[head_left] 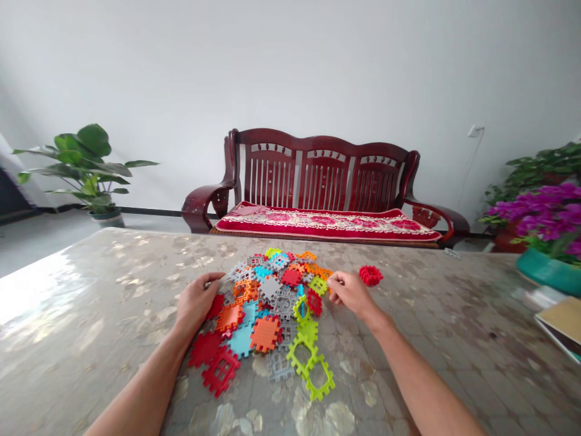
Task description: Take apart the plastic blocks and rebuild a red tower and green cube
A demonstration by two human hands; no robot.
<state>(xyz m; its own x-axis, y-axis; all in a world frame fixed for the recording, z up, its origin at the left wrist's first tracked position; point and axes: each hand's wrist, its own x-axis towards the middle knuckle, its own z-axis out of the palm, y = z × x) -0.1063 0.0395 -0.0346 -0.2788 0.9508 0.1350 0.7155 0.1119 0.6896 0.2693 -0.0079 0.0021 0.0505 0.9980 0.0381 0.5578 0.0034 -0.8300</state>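
Observation:
A heap of colourful plastic interlocking tiles (270, 287) with notched edges lies in the middle of the table. My left hand (197, 300) rests at the heap's left side, fingers loosely stretched towards it, beside a red tile (215, 307). On the opposite side, my right hand (348, 292) has its fingers curled together at the edge of a lime green tile (318, 285); whether they grip anything is hidden. Nearest to me are a red window tile (221, 370), an orange tile (265, 333) and a lime green frame tile (319, 378).
A small red joined piece (371, 275) sits apart, right of my right hand. The patterned table (113, 339) spreads around the heap. Behind it stands a wooden bench (322, 172). A teal flower pot (549, 270) and a book (563, 321) are at the right.

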